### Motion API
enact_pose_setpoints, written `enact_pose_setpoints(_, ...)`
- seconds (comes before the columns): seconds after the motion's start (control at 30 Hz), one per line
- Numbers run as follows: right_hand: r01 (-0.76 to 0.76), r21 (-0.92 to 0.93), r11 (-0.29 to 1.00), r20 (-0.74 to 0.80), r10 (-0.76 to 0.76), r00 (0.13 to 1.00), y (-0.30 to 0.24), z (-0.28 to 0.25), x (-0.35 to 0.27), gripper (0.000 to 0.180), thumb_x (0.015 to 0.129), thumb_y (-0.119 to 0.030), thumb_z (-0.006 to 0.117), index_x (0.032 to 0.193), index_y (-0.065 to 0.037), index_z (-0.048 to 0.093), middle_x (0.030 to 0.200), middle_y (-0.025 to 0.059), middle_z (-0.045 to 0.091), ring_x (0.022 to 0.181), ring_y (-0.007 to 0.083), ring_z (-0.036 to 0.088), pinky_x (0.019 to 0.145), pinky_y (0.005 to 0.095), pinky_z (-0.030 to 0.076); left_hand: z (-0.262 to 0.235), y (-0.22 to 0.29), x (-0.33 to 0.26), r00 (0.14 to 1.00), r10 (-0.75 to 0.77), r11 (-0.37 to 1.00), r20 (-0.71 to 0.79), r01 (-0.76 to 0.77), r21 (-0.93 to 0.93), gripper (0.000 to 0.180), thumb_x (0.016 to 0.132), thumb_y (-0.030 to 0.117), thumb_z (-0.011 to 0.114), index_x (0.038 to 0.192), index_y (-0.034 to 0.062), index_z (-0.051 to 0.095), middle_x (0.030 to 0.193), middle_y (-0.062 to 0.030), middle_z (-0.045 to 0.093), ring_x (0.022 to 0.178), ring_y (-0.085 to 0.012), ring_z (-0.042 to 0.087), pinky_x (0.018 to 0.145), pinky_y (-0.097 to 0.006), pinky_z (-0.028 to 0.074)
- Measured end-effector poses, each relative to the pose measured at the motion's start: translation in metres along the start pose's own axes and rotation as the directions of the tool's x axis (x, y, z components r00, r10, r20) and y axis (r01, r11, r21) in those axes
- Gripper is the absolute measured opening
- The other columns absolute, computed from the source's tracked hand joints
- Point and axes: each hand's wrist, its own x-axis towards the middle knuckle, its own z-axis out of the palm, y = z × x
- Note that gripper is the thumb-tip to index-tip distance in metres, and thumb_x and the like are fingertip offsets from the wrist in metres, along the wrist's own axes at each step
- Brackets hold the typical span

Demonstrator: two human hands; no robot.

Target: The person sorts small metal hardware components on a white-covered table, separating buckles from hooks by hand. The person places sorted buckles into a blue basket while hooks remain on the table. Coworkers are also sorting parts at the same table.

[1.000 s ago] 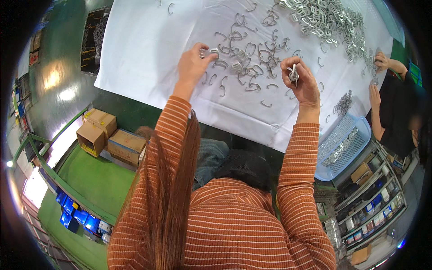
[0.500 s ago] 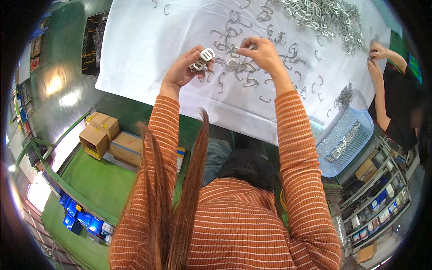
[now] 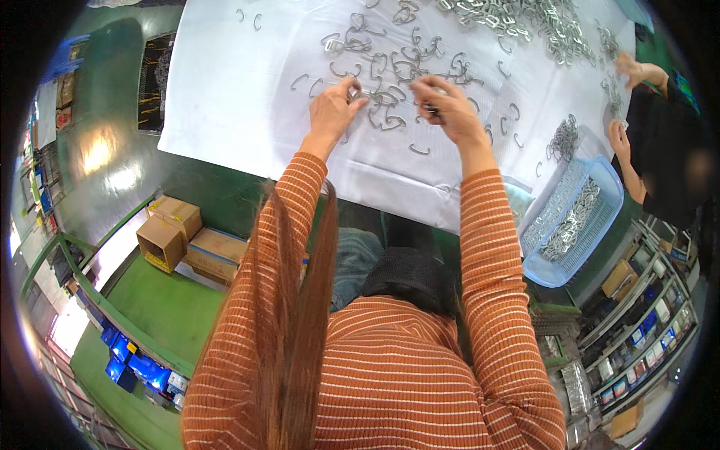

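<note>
On the white-covered table (image 3: 225,112), my left hand (image 3: 330,112) reaches down with thumb and forefinger closed on a bent metal hook (image 3: 357,94) at the edge of a loose cluster. To its right my right hand (image 3: 452,112) is raised a little, blurred, its fingers curled around a small dark metal piece I cannot make out. Several thin C-shaped hooks (image 3: 388,122) lie between and beyond the hands. A pale slotted buckle (image 3: 331,46) rests among hooks beyond my left hand.
A heap of metal buckles (image 3: 551,34) covers the far right of the table. A blue plastic basket (image 3: 553,276) with metal pieces sits at the right edge, beside a small hook pile (image 3: 564,139). A co-worker's hands (image 3: 640,73) are at the right. Cardboard boxes (image 3: 169,232) stand lower left.
The pale buckles are gone from my left hand, which has moved right and down to the hooks. My right hand has shifted right and down, away from the cluster.
</note>
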Motion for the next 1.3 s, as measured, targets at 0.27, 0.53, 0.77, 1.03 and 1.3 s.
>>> enact_pose_setpoints(0.27,0.16,-0.925,0.345,0.057,-0.289,0.956,0.04,0.085,0.046,0.027,0.075,-0.028,0.067,0.091,-0.008,0.059,0.08,0.0132,0.065,0.073,0.0298,0.063,0.063,0.04,0.047,-0.046,-0.057,-0.007,0.964,-0.221,0.876,-0.147,0.13,-0.464,0.022,0.076,0.026,0.068,0.082,0.0053,0.067,0.067,-0.0047,0.063,0.062,-0.0109,0.058,0.059,-0.025,0.044)
enact_pose_setpoints(0.53,0.031,-0.963,0.268,-0.018,-0.179,0.984,0.041,0.109,0.072,0.022,0.074,-0.024,0.068,0.085,-0.007,0.06,0.072,0.0115,0.064,0.071,0.028,0.062,0.061,0.037,0.047,-0.038,-0.039,0.044,0.934,-0.243,0.952,-0.263,0.177,-0.248,0.028,0.074,0.033,0.068,0.085,0.0082,0.068,0.075,-0.0083,0.066,0.068,-0.02,0.063,0.064,-0.031,0.047)
enact_pose_setpoints(0.77,-0.105,0.052,0.993,0.13,0.097,0.987,-0.013,0.054,0.026,0.02,0.076,-0.025,0.068,0.078,-0.006,0.062,0.065,-0.0022,0.057,0.056,0.0055,0.05,0.046,0.0195,0.033,-0.025,-0.021,0.078,0.952,-0.208,0.977,-0.227,0.213,-0.003,0.039,0.066,0.041,0.073,0.083,0.0068,0.065,0.076,-0.0078,0.066,0.074,-0.0209,0.063,0.066,-0.032,0.048)
enact_pose_setpoints(1.03,0.155,-0.968,0.196,0.103,-0.254,0.962,0.046,0.075,0.059,0.025,0.074,-0.023,0.066,0.092,-0.01,0.055,0.071,0.0111,0.063,0.066,0.029,0.061,0.056,0.0401,0.045,-0.039,-0.036,0.081,0.994,-0.106,0.975,-0.04,0.096,-0.198,0.03,0.066,0.031,0.073,0.076,0.0039,0.065,0.076,-0.0108,0.066,0.073,-0.0236,0.063,0.067,-0.033,0.048)
enact_pose_setpoints(1.3,-0.118,-0.834,0.538,-0.294,-0.254,0.922,0.02,0.031,-0.034,0.012,0.075,-0.02,0.063,0.085,-0.013,0.06,0.077,0.0108,0.064,0.075,0.0293,0.062,0.065,0.0394,0.047,0.003,0.017,0.037,0.999,0.001,0.955,0.039,0.011,-0.295,0.028,0.071,0.028,0.072,0.075,0.0024,0.06,0.072,-0.0081,0.063,0.067,-0.0177,0.057,0.065,-0.03,0.045)
